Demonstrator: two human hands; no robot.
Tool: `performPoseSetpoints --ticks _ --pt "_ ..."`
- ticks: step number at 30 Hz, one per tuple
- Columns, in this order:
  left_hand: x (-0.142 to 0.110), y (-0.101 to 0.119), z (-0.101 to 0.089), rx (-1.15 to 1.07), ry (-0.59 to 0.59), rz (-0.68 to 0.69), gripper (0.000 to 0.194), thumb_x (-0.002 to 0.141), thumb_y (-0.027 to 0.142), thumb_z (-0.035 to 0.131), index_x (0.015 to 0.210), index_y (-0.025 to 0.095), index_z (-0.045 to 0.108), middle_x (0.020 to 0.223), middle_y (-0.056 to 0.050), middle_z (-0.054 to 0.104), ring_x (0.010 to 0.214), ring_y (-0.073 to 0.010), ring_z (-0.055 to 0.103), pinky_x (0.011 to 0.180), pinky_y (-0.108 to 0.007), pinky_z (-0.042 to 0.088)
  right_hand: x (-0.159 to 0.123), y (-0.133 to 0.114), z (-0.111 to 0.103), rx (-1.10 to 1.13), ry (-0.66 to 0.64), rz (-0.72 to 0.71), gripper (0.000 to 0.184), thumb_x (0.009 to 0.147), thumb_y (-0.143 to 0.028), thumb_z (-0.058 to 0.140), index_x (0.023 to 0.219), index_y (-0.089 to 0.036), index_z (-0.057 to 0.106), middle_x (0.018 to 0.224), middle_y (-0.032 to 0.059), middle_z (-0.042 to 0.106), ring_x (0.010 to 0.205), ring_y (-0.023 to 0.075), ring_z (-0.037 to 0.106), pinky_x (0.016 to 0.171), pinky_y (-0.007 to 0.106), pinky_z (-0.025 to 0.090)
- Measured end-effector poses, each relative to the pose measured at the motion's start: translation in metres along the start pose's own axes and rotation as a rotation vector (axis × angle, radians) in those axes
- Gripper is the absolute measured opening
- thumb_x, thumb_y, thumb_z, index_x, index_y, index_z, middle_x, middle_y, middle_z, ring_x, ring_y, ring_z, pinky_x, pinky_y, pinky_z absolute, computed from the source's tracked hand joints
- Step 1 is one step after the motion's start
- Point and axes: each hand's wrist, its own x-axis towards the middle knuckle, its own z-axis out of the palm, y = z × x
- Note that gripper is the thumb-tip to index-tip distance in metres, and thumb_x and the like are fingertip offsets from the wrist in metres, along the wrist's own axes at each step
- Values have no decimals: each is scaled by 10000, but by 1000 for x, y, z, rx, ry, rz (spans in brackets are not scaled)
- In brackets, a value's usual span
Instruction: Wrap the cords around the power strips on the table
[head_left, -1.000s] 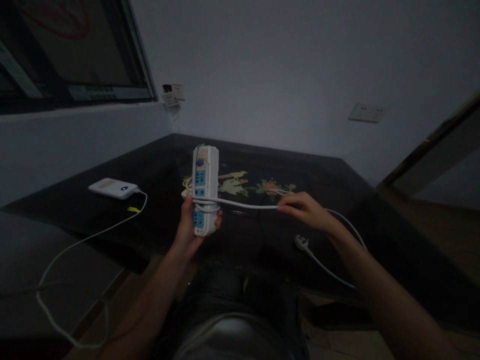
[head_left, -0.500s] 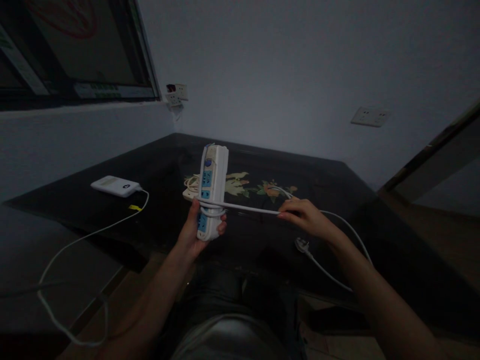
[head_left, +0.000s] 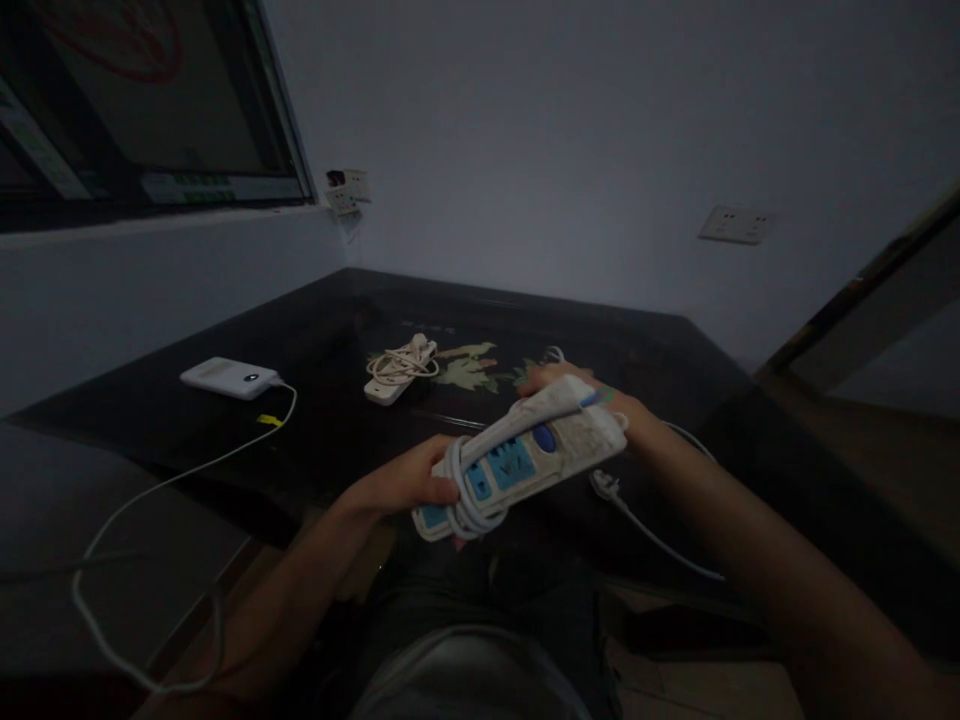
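Observation:
My left hand point(head_left: 401, 485) grips the near end of a white power strip point(head_left: 525, 455) with blue sockets, now tilted nearly flat above my lap. Its white cord point(head_left: 463, 490) is looped around the strip's near end and runs along the top edge. My right hand point(head_left: 555, 380) is mostly hidden behind the strip's far end, and I cannot make out its fingers. The cord's plug point(head_left: 602, 486) lies on the dark table point(head_left: 315, 420) below my right wrist.
A second small strip with a bundled cord point(head_left: 397, 370) lies on the table's flower pattern. A white power bank point(head_left: 229, 377) with a cable point(head_left: 180, 470) sits at the left. Wall sockets point(head_left: 733, 224) are on the right wall, and a window is at the upper left.
The power strip has swung from upright to nearly flat, pointing right. My right hand moved from holding the stretched cord to behind the strip's far end. The second strip is now uncovered.

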Motion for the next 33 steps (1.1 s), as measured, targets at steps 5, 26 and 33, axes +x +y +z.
performPoseSetpoints --ticks 5,26,33 --pt "2 9 -3 413 47 5 403 634 418 763 934 160 685 892 -83 715 768 -224 660 646 -284 508 11 -10 -25 -227 -72 -43 404 854 -516 570 648 -174 628 562 6 555 542 128 496 526 259 235" --pt "23 -15 0 1066 411 25 576 596 555 729 1071 235 667 780 -63 715 693 -288 671 629 -297 438 -20 -104 -59 -349 72 -21 317 847 -445 619 678 -181 664 583 40 617 608 177 579 549 268 254" --pt "19 -12 -11 1146 614 59 522 641 530 711 1093 277 646 853 -63 721 792 -310 671 684 -320 437 -30 -115 -43 -294 73 27 309 872 -421 587 705 -178 680 588 64 621 606 192 582 528 284 282"
